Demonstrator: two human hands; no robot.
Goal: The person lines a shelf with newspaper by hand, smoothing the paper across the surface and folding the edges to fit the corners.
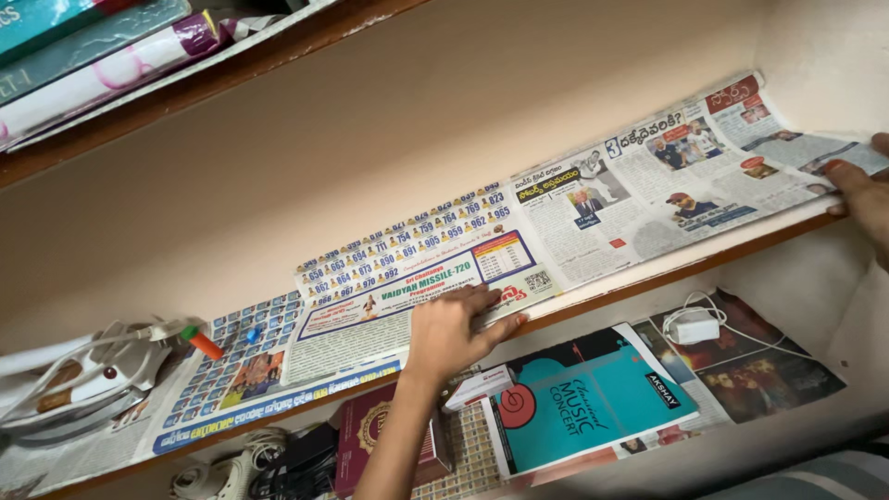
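Newspaper sheet (pixel 593 208) lies flat as a liner on the middle shelf (pixel 648 268), running from centre frame to the upper right, w/ its front edge along the shelf lip. Left hand (pixel 454 329) sits at centre, palm down, fingers spread and pressing flat on the sheet's lower left part near the shelf edge; not gripping, just pressed on the paper. Forearm comes up from bottom centre. Right hand (pixel 861 194) is at the right edge of frame, only partly in view, fingertips on the sheet's far right end where the paper curls up against the side wall; can't tell if it pinches the paper or only touches it.

A second newspaper sheet (pixel 259 370) overlaps to the left on the same shelf, lower left of frame. On it: a small orange-and-green marker-like item (pixel 199 341), just beside a white clothes iron (pixel 69 384) w/ its cord, far left.

Lower shelf, bottom of frame: teal booklet (pixel 583 398) at centre right, white charger w/ cable (pixel 693 326) right of it on glossy printed pages, a maroon book (pixel 370 435) near the forearm, a small white box (pixel 477 387) touching the teal booklet's left side, tangled cables (pixel 250 468) at bottom left.

Upper left corner: stacked books (pixel 93 51) on the top shelf, spines outward.
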